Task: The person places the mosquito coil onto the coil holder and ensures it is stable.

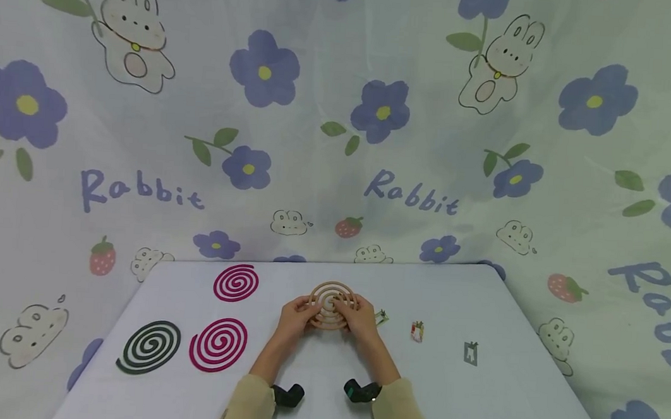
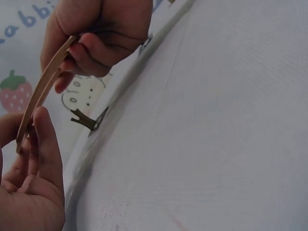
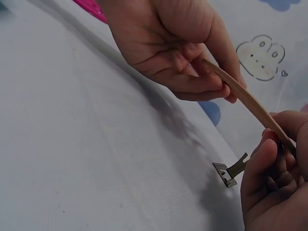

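Evidently, the person at the white table (image 1: 319,379) is holding a tan coil (image 1: 329,303) up in both hands, and I am taking that coil as my landmark. It is hovering just above the tabletop, facing the person in the head view and showing only as a thin, slightly bowed edge in the two wrist views. The left hand (image 1: 296,316) is pinching the coil's left side between thumb and fingers, while the right hand (image 1: 362,318) is gripping its right side, the thumb reaching across the front toward the middle of the spiral. Both sets of fingers are closing narrowly on the rim; some of the fingertips are hiding behind the coil from where I am looking. To the left of the tan coil, two magenta coils (image 1: 217,345) are lying flat, one farther from the person than the other, and a dark green coil (image 1: 152,347) is resting farther left. To the right of it, a small green-and-white stand (image 1: 382,317) is peeking out from behind the right hand, then a red-patterned stand (image 1: 417,331) is sitting farther right, and a grey stand (image 1: 471,353) is standing farthest right. Nearer the person than the coil, beige sleeves (image 1: 400,406) are covering the forearms, and a black device (image 1: 288,395) is sitting at each wrist. Beyond the coil, a rabbit-and-flower cloth (image 1: 315,164) is hanging as a backdrop.
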`<state>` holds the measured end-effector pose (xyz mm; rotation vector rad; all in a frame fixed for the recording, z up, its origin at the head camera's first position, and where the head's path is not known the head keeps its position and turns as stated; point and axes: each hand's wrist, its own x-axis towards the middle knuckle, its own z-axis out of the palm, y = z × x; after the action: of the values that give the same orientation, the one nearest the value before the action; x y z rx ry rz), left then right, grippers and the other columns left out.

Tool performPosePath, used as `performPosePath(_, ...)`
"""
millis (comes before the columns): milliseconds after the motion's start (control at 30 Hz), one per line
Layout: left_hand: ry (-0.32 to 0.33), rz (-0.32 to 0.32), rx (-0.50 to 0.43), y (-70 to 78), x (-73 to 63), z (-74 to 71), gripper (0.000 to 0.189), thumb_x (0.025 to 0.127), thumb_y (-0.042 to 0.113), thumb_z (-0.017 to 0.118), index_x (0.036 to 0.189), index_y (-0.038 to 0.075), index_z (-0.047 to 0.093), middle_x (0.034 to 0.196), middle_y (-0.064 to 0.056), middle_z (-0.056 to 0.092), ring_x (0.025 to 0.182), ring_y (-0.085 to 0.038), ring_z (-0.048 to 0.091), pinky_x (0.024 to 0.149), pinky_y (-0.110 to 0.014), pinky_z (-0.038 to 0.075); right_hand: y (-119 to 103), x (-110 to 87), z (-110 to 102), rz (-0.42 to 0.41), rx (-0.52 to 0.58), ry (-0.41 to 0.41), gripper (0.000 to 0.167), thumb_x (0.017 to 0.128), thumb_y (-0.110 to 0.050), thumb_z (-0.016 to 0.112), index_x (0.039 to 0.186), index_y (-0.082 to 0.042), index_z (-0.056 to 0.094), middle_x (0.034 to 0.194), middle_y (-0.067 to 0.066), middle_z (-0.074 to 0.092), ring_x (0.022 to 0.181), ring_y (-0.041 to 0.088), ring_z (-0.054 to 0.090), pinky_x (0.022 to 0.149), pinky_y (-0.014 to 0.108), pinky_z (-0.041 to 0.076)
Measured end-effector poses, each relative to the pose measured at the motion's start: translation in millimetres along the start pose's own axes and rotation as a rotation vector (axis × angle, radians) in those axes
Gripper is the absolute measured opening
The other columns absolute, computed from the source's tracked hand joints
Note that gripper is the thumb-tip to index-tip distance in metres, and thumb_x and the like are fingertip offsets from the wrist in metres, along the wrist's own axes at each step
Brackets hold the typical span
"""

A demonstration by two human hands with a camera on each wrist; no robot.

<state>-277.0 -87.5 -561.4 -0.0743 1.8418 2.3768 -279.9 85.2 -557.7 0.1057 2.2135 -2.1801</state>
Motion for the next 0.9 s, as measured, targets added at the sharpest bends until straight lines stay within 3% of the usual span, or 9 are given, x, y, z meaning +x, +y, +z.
performPosePath(300, 0.006, -0.02, -0.018, -4.4, 3.2, 2.2, 0.042, 0.091, 0.009, 0.069, 0.124, -0.011, 0.052, 0.083, -0.008, 0.066, 0.063, -0.011, 0.063, 0.056, -0.025, 0.054, 4.6, 4.2, -0.6, 0.007, -0.017, 0.026, 0.034, 0.087, -0.027, 0.075, 0.105, 0.0, 0.064, 0.06, 0.0, 0.059, 0.043, 0.009, 0.05, 0.038, 0.023, 0.041)
performPosePath(633, 0.037, -0.016, 0.054, -2.9, 6.7, 6.0, 0.045, 0.09, 0.013, 0.071, 0.123, -0.01, 0.053, 0.089, -0.013, 0.069, 0.069, -0.013, 0.065, 0.06, -0.025, 0.054, 4.0, 7.1, -0.6, 0.016, 0.01, 0.037, 0.035, 0.085, -0.029, 0.076, 0.103, 0.0, 0.065, 0.06, 0.001, 0.058, 0.043, 0.009, 0.05, 0.038, 0.023, 0.04)
performPosePath(900, 0.087, -0.058, 0.085, -1.5, 11.9, 7.6, 0.041, 0.09, 0.014, 0.071, 0.121, -0.008, 0.056, 0.094, -0.015, 0.07, 0.071, -0.012, 0.065, 0.06, -0.024, 0.054, 4.5, 11.1, 0.9, 0.052, 0.02, 0.043, 0.034, 0.086, -0.027, 0.076, 0.105, -0.001, 0.065, 0.062, 0.0, 0.058, 0.044, 0.008, 0.049, 0.039, 0.022, 0.041)
